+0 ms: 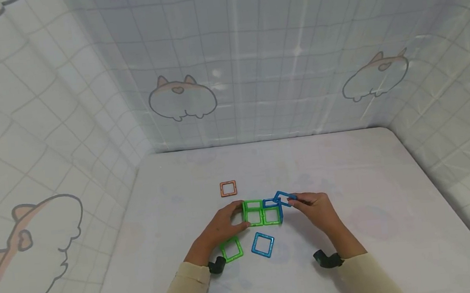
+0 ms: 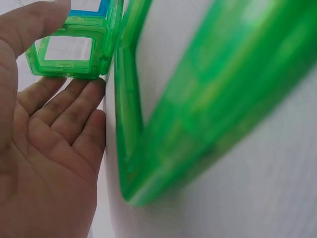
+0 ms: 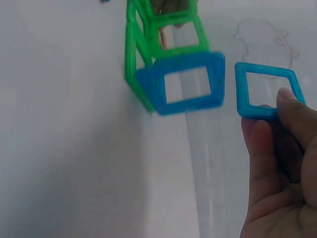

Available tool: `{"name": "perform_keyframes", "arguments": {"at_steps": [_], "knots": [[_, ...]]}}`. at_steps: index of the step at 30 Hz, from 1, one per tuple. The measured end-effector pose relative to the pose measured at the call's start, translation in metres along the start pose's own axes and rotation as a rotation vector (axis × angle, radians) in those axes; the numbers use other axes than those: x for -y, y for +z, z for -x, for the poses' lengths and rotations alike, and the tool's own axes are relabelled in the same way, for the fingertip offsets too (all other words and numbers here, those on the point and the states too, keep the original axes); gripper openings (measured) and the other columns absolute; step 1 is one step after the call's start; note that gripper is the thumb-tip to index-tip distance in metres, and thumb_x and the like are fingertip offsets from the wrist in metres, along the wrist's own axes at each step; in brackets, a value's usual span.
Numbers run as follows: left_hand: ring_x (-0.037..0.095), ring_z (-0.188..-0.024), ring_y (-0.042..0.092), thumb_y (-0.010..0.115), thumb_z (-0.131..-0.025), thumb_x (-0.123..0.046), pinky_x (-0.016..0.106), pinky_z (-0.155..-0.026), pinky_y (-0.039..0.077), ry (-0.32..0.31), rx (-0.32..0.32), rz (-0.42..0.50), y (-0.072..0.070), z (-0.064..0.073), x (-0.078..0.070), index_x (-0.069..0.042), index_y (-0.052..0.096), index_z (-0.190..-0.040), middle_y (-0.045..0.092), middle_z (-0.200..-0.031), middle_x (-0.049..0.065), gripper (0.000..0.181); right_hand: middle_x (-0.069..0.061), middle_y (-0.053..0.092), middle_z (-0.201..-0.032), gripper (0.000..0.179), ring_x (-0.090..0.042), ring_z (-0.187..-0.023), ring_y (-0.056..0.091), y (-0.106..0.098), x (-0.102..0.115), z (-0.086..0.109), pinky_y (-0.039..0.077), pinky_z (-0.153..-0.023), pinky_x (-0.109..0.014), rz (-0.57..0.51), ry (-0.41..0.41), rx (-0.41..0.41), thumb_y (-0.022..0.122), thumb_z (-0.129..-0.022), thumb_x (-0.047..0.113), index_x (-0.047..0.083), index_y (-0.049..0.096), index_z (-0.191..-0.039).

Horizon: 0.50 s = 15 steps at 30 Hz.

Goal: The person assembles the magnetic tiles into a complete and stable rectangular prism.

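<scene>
On the table stands a box-like structure of magnetic tiles (image 1: 263,216), green square frames with blue ones at its right end. My left hand (image 1: 221,225) holds its left end, thumb at the near side and fingers at the far side. Between thumb and fingertips, my right hand (image 1: 316,208) pinches a blue square magnetic tile (image 3: 241,94). That tile is tilted and overlaps the structure's top right corner in the head view; the right wrist view shows a gap between it and the structure's blue end tile (image 3: 217,82).
A loose green tile (image 1: 239,245) lies beside the left wrist, and a loose blue tile (image 1: 271,247) lies in front of the structure. Farther back is an orange tile (image 1: 229,195). Patterned curtains (image 1: 249,40) surround the white table (image 1: 340,164) at the back and sides.
</scene>
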<state>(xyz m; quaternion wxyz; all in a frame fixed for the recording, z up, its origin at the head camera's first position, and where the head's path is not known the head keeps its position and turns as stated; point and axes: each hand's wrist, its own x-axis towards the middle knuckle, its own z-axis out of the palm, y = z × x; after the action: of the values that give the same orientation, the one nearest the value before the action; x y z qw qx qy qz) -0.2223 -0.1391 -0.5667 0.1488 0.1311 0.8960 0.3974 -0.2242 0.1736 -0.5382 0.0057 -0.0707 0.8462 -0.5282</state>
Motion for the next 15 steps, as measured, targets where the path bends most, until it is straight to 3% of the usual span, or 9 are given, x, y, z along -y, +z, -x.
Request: {"name": "perform_keyframes", "arguments": {"at_steps": [8, 15], "knots": [[0.021, -0.141, 0.042, 0.074, -0.088, -0.048, 0.049, -0.115, 0.036, -0.004, 0.006, -0.002, -0.002, 0.000, -0.002, -0.018, 0.043, -0.150, 0.053, -0.147, -0.002, 0.075, 0.002, 0.076, -0.107, 0.021, -0.017, -0.101, 0.072, 0.014, 0.014, 0.000, 0.059, -0.081, -0.028, 0.021, -0.086, 0.038, 0.076, -0.089, 0.021, 0.016, 0.079, -0.109], [0.021, -0.141, 0.042, 0.074, -0.087, -0.048, 0.048, -0.115, 0.035, -0.014, 0.010, -0.001, -0.002, 0.000, -0.003, -0.018, 0.043, -0.150, 0.052, -0.147, -0.001, 0.076, -0.004, 0.076, -0.106, 0.021, -0.017, -0.095, 0.073, 0.026, 0.021, -0.001, 0.060, -0.077, -0.026, 0.023, -0.097, 0.090, 0.078, -0.087, 0.018, 0.011, 0.079, -0.107]]}}
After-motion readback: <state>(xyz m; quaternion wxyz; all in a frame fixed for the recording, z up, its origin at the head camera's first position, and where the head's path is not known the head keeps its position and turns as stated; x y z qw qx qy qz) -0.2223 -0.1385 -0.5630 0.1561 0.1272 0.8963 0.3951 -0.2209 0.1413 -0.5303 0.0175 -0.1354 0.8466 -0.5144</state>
